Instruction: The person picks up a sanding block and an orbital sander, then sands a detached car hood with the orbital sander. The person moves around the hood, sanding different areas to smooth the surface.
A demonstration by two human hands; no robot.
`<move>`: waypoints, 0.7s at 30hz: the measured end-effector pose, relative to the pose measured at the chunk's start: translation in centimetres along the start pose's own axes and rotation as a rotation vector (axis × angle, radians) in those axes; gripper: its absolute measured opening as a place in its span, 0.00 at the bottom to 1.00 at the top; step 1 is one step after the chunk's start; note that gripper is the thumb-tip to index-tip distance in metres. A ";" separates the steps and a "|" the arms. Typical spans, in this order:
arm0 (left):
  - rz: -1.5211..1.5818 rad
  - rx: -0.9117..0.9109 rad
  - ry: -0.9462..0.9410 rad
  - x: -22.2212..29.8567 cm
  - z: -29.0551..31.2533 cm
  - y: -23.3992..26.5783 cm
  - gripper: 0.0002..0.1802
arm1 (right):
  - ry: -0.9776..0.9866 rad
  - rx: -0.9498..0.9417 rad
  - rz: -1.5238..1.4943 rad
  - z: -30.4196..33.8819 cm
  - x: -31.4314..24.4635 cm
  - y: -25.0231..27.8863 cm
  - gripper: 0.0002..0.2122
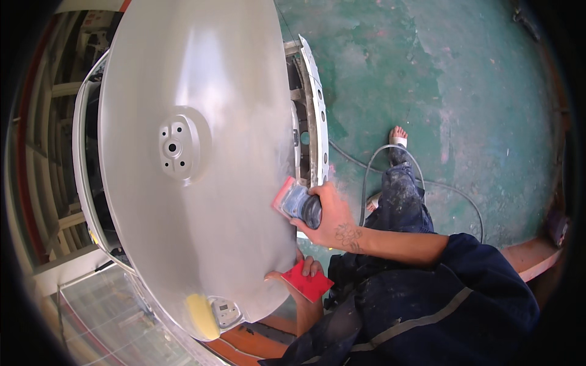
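Note:
A large pearly silver car body panel [232,232] with a recessed, holed mount [175,146] fills the left and middle. My right hand [329,210] is wrapped round a blue-grey sander [298,202] with a black round top. The sander's reddish pad rests against the panel's right edge. Lower down, my left hand [311,266] grips a folded red sheet of sandpaper [308,282] by its upper side. The left thumb touches the panel's rim. A yellow patch [202,316] marks the panel's lower corner.
A grey hose [366,177] loops over the green floor [464,79] beside my legs. A white bodywork rail [318,97] with holes runs past the panel's right edge. Metal racking [36,140] stands at far left, and orange beams [250,341] lie below the panel.

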State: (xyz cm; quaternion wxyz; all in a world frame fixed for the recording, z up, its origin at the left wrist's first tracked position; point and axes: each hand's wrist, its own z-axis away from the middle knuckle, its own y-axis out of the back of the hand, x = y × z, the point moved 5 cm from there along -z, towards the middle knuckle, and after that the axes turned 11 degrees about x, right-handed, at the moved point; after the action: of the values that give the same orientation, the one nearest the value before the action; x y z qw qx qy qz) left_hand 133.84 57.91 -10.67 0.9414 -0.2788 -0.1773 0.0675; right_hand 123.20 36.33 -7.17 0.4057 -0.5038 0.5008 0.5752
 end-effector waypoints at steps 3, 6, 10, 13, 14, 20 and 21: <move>0.022 -0.025 0.053 0.4 -0.1 0.1 0.62 | -0.012 -0.011 -0.012 -0.7 0.5 0.2 0.30; 0.038 0.008 0.029 -0.1 0.4 -1.1 0.62 | -0.029 0.027 0.006 -5.4 -0.3 0.9 0.30; 0.085 0.040 0.008 -1.0 0.7 -2.8 0.61 | -0.063 0.104 0.022 -8.9 0.3 1.6 0.29; 0.051 0.036 -0.023 -0.7 0.5 -2.0 0.61 | -0.050 0.035 0.030 -6.5 0.5 1.3 0.30; 0.041 0.033 -0.033 -0.5 0.4 -1.3 0.60 | -0.066 -0.001 0.029 -5.5 0.6 1.3 0.30; 0.059 0.019 -0.004 -0.9 0.5 -2.7 0.59 | -0.039 0.041 0.045 -7.3 0.4 1.5 0.29; 0.064 0.014 0.000 -0.9 0.6 -2.7 0.59 | -0.021 0.085 0.036 -8.3 0.1 1.6 0.29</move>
State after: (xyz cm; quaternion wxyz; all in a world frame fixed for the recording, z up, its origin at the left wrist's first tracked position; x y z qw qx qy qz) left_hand 132.89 55.75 -8.96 0.9407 -0.2779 -0.1678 0.0989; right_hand 123.05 27.82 -6.92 0.4214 -0.4711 0.5294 0.5659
